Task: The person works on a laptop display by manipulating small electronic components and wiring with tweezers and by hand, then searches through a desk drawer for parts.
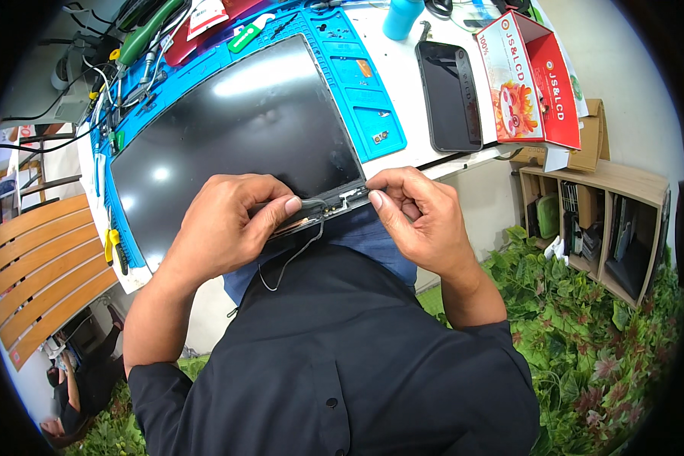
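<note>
A dark laptop screen panel (243,114) lies on the blue work mat, its near edge reaching toward my lap. Along that edge, near the right corner, an exposed strip (347,199) shows small white and metal parts. My left hand (232,220) is closed in a pinch at this edge, thumb and forefinger on a thin dark piece whose kind I cannot make out. From beside those fingertips a thin grey cable (300,252) loops down over my shirt. My right hand (425,216) pinches at the panel's right corner; what its fingertips hold is too small to name.
Right of the blue mat (376,125) lies a black smartphone (450,99), with a red and white box (520,83) beyond it. A blue cup (403,19) stands at the back. Yellow-handled pliers (114,247) hang at the left edge. Tools and cables crowd the far left.
</note>
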`<state>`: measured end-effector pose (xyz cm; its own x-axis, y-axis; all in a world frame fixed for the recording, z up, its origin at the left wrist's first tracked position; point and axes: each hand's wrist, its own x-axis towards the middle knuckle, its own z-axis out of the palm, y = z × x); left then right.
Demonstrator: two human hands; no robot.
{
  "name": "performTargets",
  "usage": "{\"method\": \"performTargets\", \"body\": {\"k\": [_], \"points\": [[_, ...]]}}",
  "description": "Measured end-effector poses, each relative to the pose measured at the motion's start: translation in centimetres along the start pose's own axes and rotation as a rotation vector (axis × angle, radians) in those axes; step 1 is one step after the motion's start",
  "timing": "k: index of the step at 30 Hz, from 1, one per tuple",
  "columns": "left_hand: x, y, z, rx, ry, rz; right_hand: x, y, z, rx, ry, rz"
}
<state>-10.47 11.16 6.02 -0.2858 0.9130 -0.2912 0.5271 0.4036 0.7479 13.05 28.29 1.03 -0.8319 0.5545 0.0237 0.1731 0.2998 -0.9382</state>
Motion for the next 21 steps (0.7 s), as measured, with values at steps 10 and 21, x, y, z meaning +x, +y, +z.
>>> {"method": "performTargets", "body": {"k": [10, 21], "points": [[0.6, 0.3, -0.3, -0.098, 0.095, -0.03, 0.0, 0.4, -0.4, -0.018, 0.084, -0.004], [7.0, 2.9, -2.0, 0.135, 0.076, -0.013, 1.3, 0.4, -2.2, -0.225, 0.278, -0.219]]}}
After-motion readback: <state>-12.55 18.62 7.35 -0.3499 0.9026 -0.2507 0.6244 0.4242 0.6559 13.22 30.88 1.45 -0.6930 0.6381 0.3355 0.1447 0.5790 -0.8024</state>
